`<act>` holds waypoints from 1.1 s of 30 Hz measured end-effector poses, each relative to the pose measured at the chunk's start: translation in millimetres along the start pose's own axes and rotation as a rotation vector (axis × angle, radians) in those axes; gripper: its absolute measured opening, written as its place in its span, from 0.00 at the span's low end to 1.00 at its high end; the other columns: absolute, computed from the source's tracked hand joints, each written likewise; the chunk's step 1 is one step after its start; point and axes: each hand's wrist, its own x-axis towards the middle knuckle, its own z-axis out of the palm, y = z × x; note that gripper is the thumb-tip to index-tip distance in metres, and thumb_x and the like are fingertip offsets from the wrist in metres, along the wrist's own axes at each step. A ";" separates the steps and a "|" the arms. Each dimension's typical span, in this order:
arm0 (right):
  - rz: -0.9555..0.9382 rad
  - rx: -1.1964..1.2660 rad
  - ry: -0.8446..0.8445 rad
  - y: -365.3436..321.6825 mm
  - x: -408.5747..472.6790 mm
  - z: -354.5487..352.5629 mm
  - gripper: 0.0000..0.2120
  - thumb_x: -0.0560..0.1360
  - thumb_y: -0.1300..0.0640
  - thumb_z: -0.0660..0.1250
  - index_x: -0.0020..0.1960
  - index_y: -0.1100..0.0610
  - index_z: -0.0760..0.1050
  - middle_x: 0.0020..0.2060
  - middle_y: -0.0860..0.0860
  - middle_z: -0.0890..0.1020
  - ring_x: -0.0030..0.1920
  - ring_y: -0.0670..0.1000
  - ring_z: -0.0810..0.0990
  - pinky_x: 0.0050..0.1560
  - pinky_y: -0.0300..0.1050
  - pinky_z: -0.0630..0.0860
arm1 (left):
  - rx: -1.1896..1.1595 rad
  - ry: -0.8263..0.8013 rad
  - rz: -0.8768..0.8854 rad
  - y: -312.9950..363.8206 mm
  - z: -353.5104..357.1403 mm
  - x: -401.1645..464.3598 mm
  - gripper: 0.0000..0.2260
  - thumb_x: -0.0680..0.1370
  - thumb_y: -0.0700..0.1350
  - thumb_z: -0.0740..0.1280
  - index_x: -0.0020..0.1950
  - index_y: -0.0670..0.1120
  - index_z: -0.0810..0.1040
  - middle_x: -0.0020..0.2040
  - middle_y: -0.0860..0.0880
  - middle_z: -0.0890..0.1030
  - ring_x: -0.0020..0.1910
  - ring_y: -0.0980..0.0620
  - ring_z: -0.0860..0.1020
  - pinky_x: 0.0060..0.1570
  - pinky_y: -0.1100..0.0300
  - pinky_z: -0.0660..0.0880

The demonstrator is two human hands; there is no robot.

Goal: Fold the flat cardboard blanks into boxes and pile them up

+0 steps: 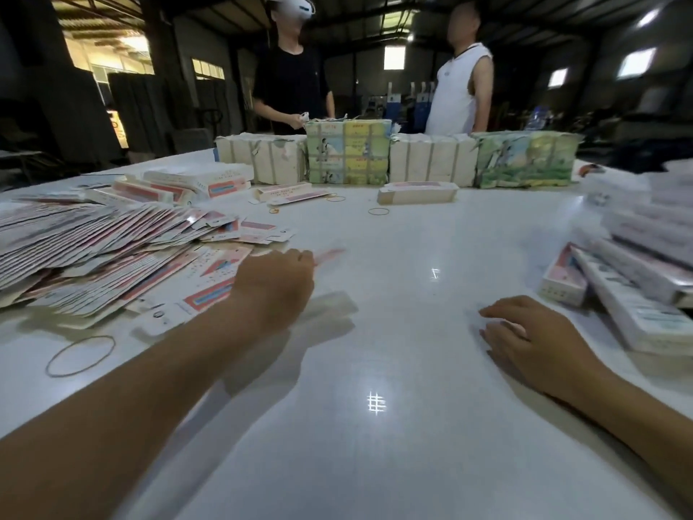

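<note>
The left hand (pixel 275 283) has its fingers (pixel 303 257) curled at the near right edge of the spread of flat blanks (pixel 93 249). A blurred pink-and-white blank (pixel 330 254) sticks out beyond the knuckles, pointing right and slightly away; whether the fingers actually pinch it is hidden by the back of the hand and the blur. The right hand (pixel 532 337) lies low over the desk (pixel 375 332), its fingers (pixel 498 313) loosely bent and pointing left, holding nothing.

The flat blanks fan out in an overlapping heap on the left of the desk, most with their long axes running left to right, tilted a little toward the far right. The top blank under the left wrist runs diagonally from the near left to the far right. On the right edge lies a pile of folded boxes (pixel 630 294), long and narrow, their long axes running from the far left to the near right.

Between the two hands and toward the far side, the white desk surface is bare and glossy. A rubber band (pixel 80 356) lies near the left forearm. At the far edge stand wrapped bundles (pixel 347 152) in a row, with two people (pixel 463 88) standing behind them.
</note>
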 end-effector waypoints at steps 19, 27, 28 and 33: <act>0.461 1.135 -0.081 -23.6 -12.0 -18.9 0.06 0.78 0.65 0.60 0.50 0.60 0.76 0.35 0.56 0.85 0.29 0.54 0.82 0.22 0.43 0.76 | -0.632 -0.043 0.195 130.0 -21.0 -25.8 0.39 0.71 0.68 0.61 0.76 0.50 0.55 0.69 0.51 0.67 0.60 0.50 0.70 0.59 0.53 0.71; -0.003 0.372 0.011 -15.1 -19.5 -13.4 0.19 0.79 0.50 0.60 0.69 0.39 0.66 0.51 0.40 0.78 0.38 0.43 0.80 0.39 0.32 0.74 | -0.617 0.132 0.069 122.1 -22.0 -24.2 0.41 0.69 0.69 0.64 0.74 0.47 0.61 0.65 0.49 0.72 0.54 0.51 0.73 0.51 0.57 0.74; -0.009 0.351 0.002 -15.8 -20.2 -11.7 0.19 0.79 0.50 0.61 0.69 0.42 0.67 0.53 0.41 0.77 0.39 0.43 0.80 0.40 0.31 0.74 | -0.585 0.146 0.068 122.9 -23.5 -24.6 0.41 0.69 0.69 0.64 0.74 0.47 0.61 0.64 0.49 0.72 0.54 0.51 0.73 0.51 0.57 0.73; 0.276 1.050 -0.185 -25.2 -20.2 -14.1 0.17 0.72 0.59 0.70 0.61 0.52 0.78 0.47 0.51 0.84 0.42 0.51 0.82 0.37 0.46 0.79 | -0.511 0.183 0.070 125.1 -30.0 -26.7 0.41 0.69 0.69 0.64 0.75 0.46 0.61 0.64 0.48 0.73 0.55 0.49 0.74 0.51 0.57 0.72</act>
